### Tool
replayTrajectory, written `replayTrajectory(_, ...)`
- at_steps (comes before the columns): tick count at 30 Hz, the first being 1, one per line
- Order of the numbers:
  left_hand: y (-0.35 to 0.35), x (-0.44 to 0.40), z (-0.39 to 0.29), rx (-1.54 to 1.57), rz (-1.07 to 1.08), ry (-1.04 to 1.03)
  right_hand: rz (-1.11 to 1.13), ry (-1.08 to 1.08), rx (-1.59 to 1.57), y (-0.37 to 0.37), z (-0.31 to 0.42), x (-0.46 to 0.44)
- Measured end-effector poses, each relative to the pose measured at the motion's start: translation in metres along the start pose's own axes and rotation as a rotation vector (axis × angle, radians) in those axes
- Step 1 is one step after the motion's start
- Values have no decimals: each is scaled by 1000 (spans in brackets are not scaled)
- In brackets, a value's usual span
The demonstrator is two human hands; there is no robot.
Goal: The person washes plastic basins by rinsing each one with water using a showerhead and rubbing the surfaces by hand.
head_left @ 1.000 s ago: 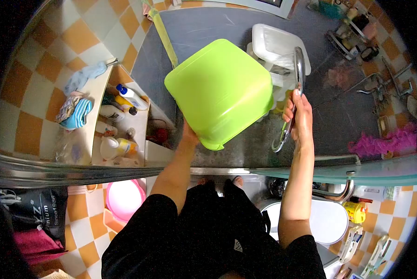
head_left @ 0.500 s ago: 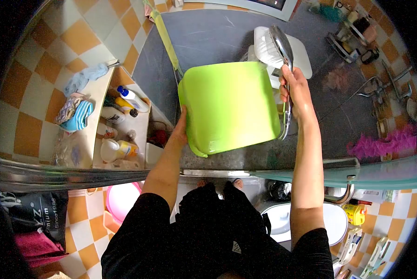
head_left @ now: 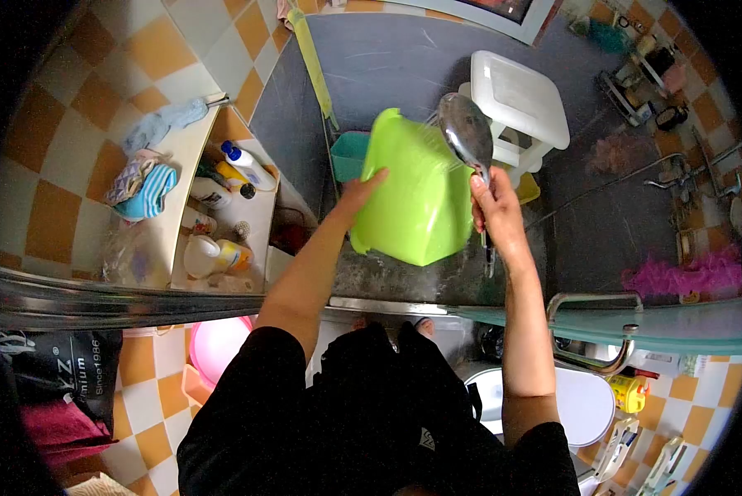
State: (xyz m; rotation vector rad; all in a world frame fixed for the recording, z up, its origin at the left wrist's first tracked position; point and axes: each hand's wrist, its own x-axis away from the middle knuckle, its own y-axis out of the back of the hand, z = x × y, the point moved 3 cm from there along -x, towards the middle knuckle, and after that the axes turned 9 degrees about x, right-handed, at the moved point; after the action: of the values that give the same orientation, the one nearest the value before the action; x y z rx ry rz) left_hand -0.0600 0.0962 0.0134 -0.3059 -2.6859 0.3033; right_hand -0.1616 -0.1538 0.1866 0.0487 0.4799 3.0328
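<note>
My left hand [head_left: 361, 197] grips the left edge of a light green plastic basin [head_left: 412, 198], its thumb on the outer wall. The basin is held tilted over the dark shower floor. In my right hand [head_left: 501, 213] is a chrome shower head [head_left: 467, 131], gripped by its handle just right of the basin. Fine streaks of water show between the shower head and the basin's upper side. Behind the basin, a teal container [head_left: 350, 154] is partly hidden.
A white stool [head_left: 520, 95] stands behind the shower head. Bottles [head_left: 247, 169] fill a shelf on the left, with cloths [head_left: 146, 194] above. A glass door edge [head_left: 677, 326] and its metal handle are near my right forearm. Wall taps [head_left: 677, 169] are at right.
The basin has turned and tilted, showing a narrower side. My left hand has moved up and right; the shower head has shifted left and lower, uncovering the stool and teal container.
</note>
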Motion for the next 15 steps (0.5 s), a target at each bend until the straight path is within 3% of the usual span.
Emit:
replayTrajectory(2,-18,-19,5,-223,50,-58,15,-10,-48,-9,6,7)
replayTrajectory(5,-60,-15,-16,-819,2,-265,41,-1,-67,-14,-9,7)
replayTrajectory(6,-71,-8,-19,-1022,-10,-478,-25,-12,-11,-11,-11,10)
replayTrajectory(9,-87,17,-17,-1297,163,-709,-205,32,11,3,-25,10)
replayTrajectory(10,-88,18,-9,-1432,266,-659,-227,22,26,9,-26,11)
replayTrajectory(11,-87,24,-4,-1477,288,-727,-221,-104,51,20,-31,12)
replayTrajectory(13,-80,36,16,-1565,334,-864,-313,-33,167,37,-55,8)
replayTrajectory(15,-66,49,25,-1560,303,-1044,-329,-140,261,53,-70,16)
